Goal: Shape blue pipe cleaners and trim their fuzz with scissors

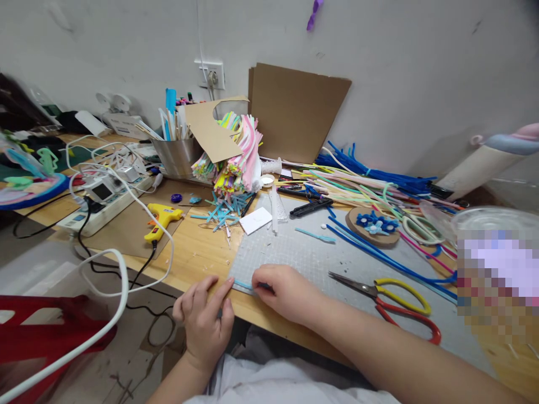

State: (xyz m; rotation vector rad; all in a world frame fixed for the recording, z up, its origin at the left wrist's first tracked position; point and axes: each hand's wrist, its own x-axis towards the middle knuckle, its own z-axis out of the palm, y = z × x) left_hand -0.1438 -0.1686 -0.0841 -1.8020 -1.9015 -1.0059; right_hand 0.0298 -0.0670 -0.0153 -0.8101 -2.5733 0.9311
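Yellow plastic glue gun (162, 220): on a flat brown cardboard sheet (122, 235)
Left hand (206, 314): loosely spread, fingertip touching the left end of a thin light-blue fuzzy strip (242, 284)
Strip: between the hands, at the grey gridded cutting mat (290, 252)'s near edge
Right hand (278, 289): pinching the strip's right end
Metal scissors with yellow and red handles (372, 290): on the mat

Left hand (206, 314), index fingertip at one end of light-blue strip (243, 285) | right hand (280, 289), fingers pinched at other end | grey cutting mat (290, 252) | scissors (371, 290), yellow and red handles, on mat | yellow glue gun (163, 219), left of mat | blue flowers (378, 223) on cardboard disc (389, 240)
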